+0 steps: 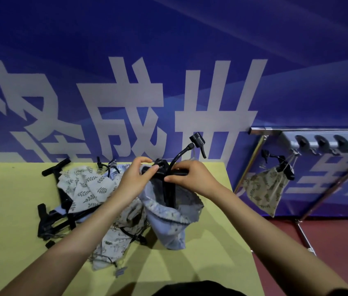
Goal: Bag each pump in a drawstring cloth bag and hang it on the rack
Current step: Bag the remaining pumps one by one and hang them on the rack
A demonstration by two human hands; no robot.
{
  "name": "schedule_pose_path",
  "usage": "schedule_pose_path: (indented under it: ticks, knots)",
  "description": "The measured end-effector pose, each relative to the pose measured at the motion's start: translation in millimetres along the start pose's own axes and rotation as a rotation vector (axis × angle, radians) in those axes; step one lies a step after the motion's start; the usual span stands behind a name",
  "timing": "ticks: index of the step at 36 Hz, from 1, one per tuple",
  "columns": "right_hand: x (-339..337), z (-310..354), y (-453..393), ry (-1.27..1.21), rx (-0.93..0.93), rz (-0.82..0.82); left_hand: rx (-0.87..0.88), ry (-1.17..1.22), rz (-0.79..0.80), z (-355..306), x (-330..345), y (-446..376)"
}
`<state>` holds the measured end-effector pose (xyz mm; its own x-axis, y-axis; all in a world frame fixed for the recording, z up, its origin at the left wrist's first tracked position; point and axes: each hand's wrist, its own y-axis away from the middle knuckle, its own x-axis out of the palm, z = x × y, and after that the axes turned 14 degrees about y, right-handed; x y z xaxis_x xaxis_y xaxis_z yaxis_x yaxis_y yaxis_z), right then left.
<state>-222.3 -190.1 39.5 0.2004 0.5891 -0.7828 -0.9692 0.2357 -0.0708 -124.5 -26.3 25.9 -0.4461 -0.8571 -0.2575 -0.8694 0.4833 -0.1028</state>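
- The pump (170,186) sits upright at the middle of the frame, its lower half down in the pale blue drawstring bag (168,223); T-handle, hose and nozzle head (197,141) poke out the top.
- Your left hand (135,180) looks like it's pinching the handle end or a cord there, hard to tell which. Your right hand (191,178) has its fingers curled on the other end of the handle.
- Handling guess: the pump is rigid and a bit heavy, so hold the handle or barrel. The hose is springy and will fight the bag mouth, so tuck it first.
- The bag's floppy cloth won't stay open itself; grip the hem, then pull the cords.
- More bags and pumps (62,201) are piled left of centre on the yellow bench (211,263).
- The rack (309,135) is at right, one filled bag (265,191) hanging from it.
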Motion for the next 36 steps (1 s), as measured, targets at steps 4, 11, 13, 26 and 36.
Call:
schedule_pose_path:
  ticks: [4, 11, 13, 26, 36]
  knots:
    - [11.1, -12.6, 4.7, -0.051, 0.108, -0.25, 0.006, 0.019, -0.016, 0.2, -0.8, -7.5]
    - [29.1, -57.6, 30.5, 0.013, 0.485, 0.075, 0.004, -0.001, -0.095, 7.9, -5.7, -12.7]
    - [33.9, -70.0, 34.3, -0.026, 0.506, 0.06, 0.009, -0.007, -0.085, 9.5, -7.2, -13.4]
    - [4.8, -62.6, 32.8, -0.22, 0.487, -0.35, 0.048, -0.071, -0.03, 18.5, -11.1, -11.8]
    - [-13.9, -45.5, 30.8, -0.133, 0.495, 0.012, 0.063, -0.095, -0.075, 21.6, -18.0, -9.5]
